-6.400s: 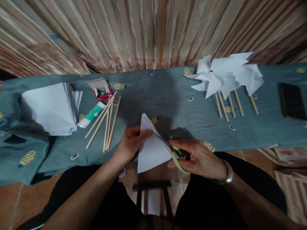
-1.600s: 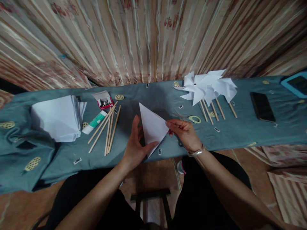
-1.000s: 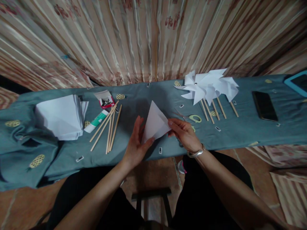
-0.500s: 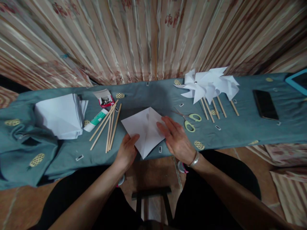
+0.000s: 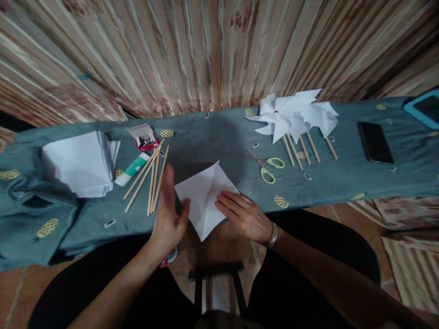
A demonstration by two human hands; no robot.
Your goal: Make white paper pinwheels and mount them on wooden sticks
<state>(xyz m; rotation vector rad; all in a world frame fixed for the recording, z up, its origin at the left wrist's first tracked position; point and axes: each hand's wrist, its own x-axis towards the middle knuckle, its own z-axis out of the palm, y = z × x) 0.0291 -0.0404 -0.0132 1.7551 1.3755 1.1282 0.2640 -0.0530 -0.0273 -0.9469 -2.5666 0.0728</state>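
A creased square sheet of white paper lies in the middle, at the near edge of the blue-green tablecloth, one corner jutting past it. The right hand rests flat on the sheet's right half, fingers straight and together. The left hand is raised edge-on at the left corner, thumb spread from fingers; whether the thumb touches the paper is hard to tell. Green-handled scissors lie to the right. Leftward are wooden sticks, a white-and-green tube, an open red box of small metal pieces and a paper stack. Farther right, paper pinwheels lie left of a black smartphone, and a striped curtain hangs on the far side
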